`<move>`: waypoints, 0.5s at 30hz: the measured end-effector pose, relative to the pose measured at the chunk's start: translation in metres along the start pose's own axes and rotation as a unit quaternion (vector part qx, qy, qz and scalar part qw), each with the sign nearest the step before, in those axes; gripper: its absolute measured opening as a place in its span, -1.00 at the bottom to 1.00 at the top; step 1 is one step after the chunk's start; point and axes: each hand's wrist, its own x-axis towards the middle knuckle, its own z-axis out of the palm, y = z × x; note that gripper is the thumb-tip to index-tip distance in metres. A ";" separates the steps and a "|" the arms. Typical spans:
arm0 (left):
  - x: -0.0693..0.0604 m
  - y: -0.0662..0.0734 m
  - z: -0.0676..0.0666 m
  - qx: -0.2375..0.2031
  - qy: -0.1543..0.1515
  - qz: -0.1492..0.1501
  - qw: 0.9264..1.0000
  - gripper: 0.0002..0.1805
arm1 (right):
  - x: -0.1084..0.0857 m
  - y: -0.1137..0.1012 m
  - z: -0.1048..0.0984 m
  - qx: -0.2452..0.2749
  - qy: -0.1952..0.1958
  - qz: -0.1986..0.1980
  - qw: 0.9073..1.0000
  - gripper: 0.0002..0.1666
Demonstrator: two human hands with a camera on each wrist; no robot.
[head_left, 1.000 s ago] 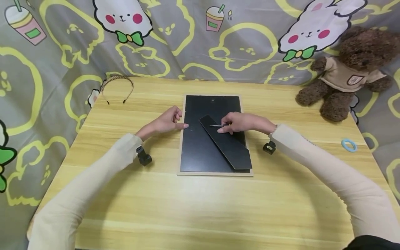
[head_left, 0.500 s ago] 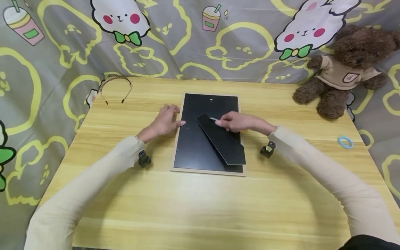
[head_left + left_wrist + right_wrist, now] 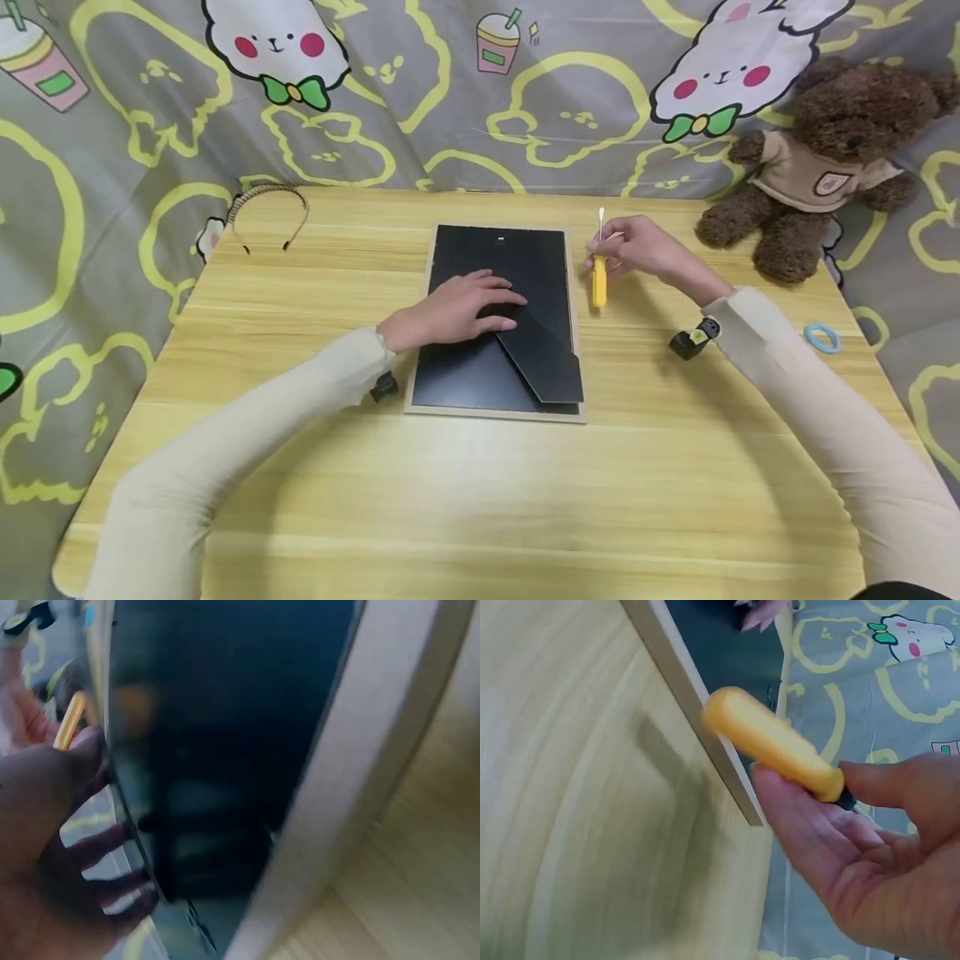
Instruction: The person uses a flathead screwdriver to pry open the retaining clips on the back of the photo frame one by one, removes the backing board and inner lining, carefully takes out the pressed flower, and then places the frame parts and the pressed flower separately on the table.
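A picture frame (image 3: pixel 495 414) with a pale wooden rim lies face down on the table, its black backing (image 3: pixel 465 375) upward. Slanting across the backing is a black easel stand (image 3: pixel 551 367). My left hand (image 3: pixel 465 310) rests over the stand's upper end, fingers stretched out; what lies beneath the palm is hidden. Just right of the frame, my right hand (image 3: pixel 641 248) pinches a screwdriver (image 3: pixel 598 285) near where shaft meets handle. Its yellow handle (image 3: pixel 772 742) points toward the body and its metal tip points away, apart from the frame.
A braided headband (image 3: pixel 270 190) lies at the table's back left. A brown teddy bear (image 3: pixel 791 200) sits at the back right, with a light blue ring (image 3: pixel 822 337) near the right edge. Patterned curtain (image 3: pixel 420 100) hangs behind the table.
My right hand has lifted the screwdriver off the stand, moved right beyond the frame and turned it tip away. My left hand has slid from the frame's left edge onto the stand.
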 end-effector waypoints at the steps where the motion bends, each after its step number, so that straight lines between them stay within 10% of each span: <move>1: 0.003 0.003 0.000 0.009 -0.004 -0.005 1.000 -0.48 | -0.001 0.000 0.001 0.019 0.009 0.003 1.000 -0.69; 8: 0.032 0.014 0.004 -0.091 0.078 -0.070 0.990 -0.76 | 0.003 0.003 0.031 0.250 0.067 0.004 0.966 -0.68; 11: 0.044 0.017 0.000 -0.220 0.111 -0.107 0.963 -0.71 | 0.002 0.002 0.053 0.304 0.083 -0.015 0.949 -0.69; 15: 0.052 0.021 -0.007 -0.364 0.079 -0.133 0.919 -0.56 | -0.001 -0.004 0.084 0.325 0.101 -0.043 0.939 -0.77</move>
